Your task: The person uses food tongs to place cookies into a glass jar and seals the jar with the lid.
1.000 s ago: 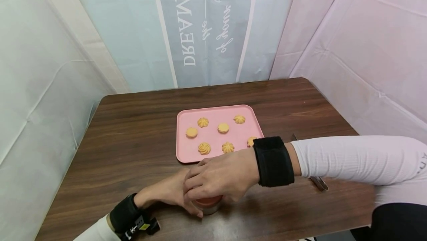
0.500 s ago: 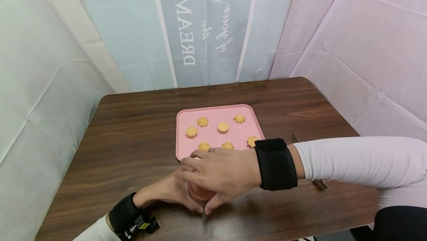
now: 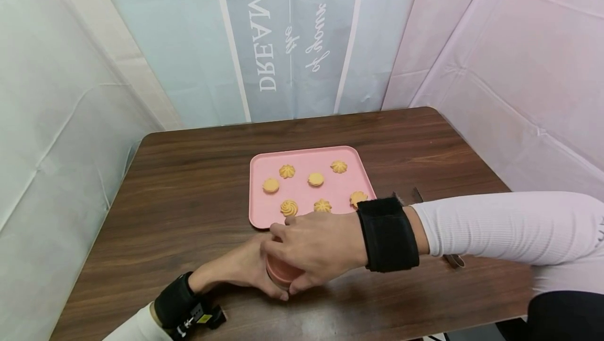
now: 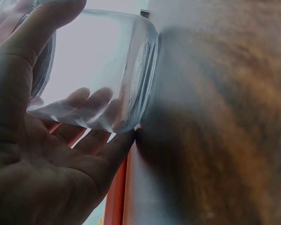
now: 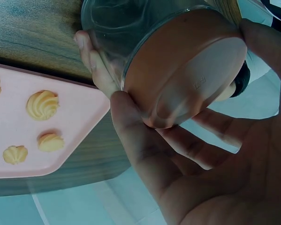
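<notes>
The head view looks forward and down from above the near edge of the worktop [image 3: 198,183], taking in the pink tray [image 3: 349,181] at frame centre and both hands low in the frame. The left wrist view sits very close beside the glass jar [image 4: 107,70], facing along the worktop. The right wrist view looks up at the jar's lid [image 5: 187,70] from close range, sharing the jar with both other views and the tray, at its lower left, with the head view.
</notes>
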`<state>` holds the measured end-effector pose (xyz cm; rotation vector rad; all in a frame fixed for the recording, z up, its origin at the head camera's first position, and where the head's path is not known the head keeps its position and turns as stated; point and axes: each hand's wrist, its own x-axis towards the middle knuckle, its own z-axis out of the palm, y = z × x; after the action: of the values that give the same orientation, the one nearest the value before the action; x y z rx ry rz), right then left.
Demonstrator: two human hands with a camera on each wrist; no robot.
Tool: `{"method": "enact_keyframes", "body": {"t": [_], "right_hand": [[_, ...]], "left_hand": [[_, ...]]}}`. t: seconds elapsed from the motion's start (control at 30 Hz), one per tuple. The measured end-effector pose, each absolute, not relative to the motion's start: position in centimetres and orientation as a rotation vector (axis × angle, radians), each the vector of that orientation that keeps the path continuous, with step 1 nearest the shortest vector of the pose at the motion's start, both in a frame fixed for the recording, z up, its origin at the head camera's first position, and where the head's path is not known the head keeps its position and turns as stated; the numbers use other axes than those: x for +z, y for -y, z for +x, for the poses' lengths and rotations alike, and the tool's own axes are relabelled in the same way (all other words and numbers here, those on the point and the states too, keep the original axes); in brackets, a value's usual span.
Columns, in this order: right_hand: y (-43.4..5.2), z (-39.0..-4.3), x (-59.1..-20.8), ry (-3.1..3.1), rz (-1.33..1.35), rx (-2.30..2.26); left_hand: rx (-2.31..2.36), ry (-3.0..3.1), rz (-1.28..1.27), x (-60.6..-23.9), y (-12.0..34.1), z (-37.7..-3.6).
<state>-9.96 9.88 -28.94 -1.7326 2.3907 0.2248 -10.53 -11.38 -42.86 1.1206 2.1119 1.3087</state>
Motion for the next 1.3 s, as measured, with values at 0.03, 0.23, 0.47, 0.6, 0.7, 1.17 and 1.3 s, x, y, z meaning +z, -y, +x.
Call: {"method": "enact_keyframes", "body": {"t": [0.03, 0.23, 0.47, 0.6, 0.7, 1.17, 1.3], "right_hand": [[-9.9, -9.9, -28.9, -2.389, -1.739, 0.245], [-9.9, -10.0, -28.8, -2.362, -1.818, 0.331], [-10.1, -10.6, -28.6, -2.257, -1.934, 0.295], [-10.2, -10.8, -28.8, -2.200, -1.994, 0.270], [-10.2, -10.9, -28.9, -2.167, -2.025, 0.263], [-9.8, -10.7, -27.9, -2.284, -1.940, 0.235], [-9.4, -10.0, -27.5, -2.460, -1.805, 0.191]], "left_hand": [[1.291, -2.130, 1.135, -42.9, 11.4, -10.5], [1.280, -2.136, 1.125, -42.7, 11.4, -10.5], [1.280, -2.115, 1.126, -42.8, 11.5, -10.5], [1.245, -2.148, 1.173, -42.8, 11.6, -10.7], [1.217, -2.171, 1.214, -42.8, 11.7, -10.7], [1.223, -2.228, 1.096, -42.6, 11.6, -10.2], [1.265, -2.241, 1.087, -42.5, 11.5, -10.1]]}}
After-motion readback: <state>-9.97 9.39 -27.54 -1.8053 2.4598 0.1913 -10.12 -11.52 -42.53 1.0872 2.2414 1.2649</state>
